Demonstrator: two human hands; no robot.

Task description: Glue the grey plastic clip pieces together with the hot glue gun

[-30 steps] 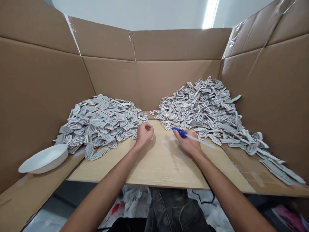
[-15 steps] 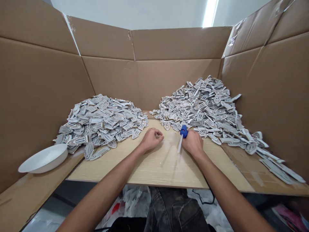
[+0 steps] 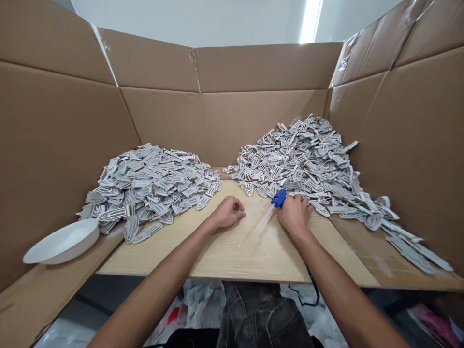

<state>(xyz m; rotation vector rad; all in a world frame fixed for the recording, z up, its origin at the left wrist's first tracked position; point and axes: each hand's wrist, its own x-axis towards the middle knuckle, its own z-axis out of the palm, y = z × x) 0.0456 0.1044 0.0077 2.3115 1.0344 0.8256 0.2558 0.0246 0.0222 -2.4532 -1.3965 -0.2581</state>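
Observation:
In the head view my right hand grips a blue glue gun above the wooden board. From the gun a translucent glue stick points down and to the left, a little blurred. My left hand rests over the middle of the board, its fingers curled in a pinch; what they hold, if anything, is too small or hidden to make out. Just beyond the right hand spreads a large pile of flat grey-white cut-out pieces. Another pile of such pieces lies to the left of my left hand.
A white bowl sits tilted at the far left. Tall cardboard walls enclose the back and both sides. A black cord hangs beside my right forearm over the front edge of the wooden board.
The glue gun has turned in my right hand, so its stick slants further left. My left hand has stayed nearly in place, and the view has shifted slightly.

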